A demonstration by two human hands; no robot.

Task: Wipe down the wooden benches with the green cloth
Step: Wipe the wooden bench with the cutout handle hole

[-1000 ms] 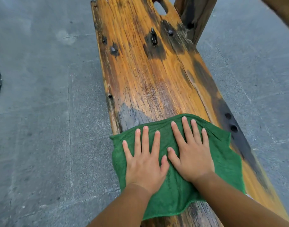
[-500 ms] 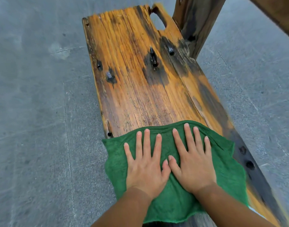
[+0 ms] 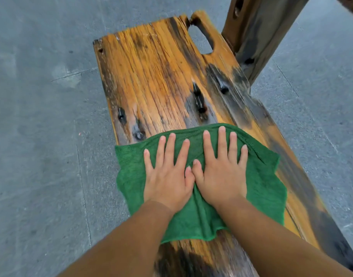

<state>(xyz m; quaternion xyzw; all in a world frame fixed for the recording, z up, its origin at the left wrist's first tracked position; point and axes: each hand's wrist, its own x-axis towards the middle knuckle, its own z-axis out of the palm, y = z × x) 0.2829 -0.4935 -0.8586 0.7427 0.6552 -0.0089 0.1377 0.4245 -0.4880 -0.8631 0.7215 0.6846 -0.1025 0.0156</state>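
Observation:
A worn orange-brown wooden bench (image 3: 161,76) with dark stains and bolt holes runs away from me. The green cloth (image 3: 261,186) lies spread across its width, and its left edge hangs over the bench's side. My left hand (image 3: 167,176) and my right hand (image 3: 221,172) lie flat on the cloth side by side, fingers spread and thumbs touching. Both palms press down on it and neither hand grips it. Just beyond my fingertips the wood looks damp and dark.
A dark wooden post (image 3: 257,33) rises at the bench's far right corner, beside an oblong cutout (image 3: 199,41) in the plank. Grey stone paving (image 3: 41,136) lies on both sides of the bench. A second wooden piece crosses the top right corner.
Both hands have slid the cloth forward along the bench toward its far end, past the dark grey patch and the side bolt hole. The bench's end is now nearer in view.

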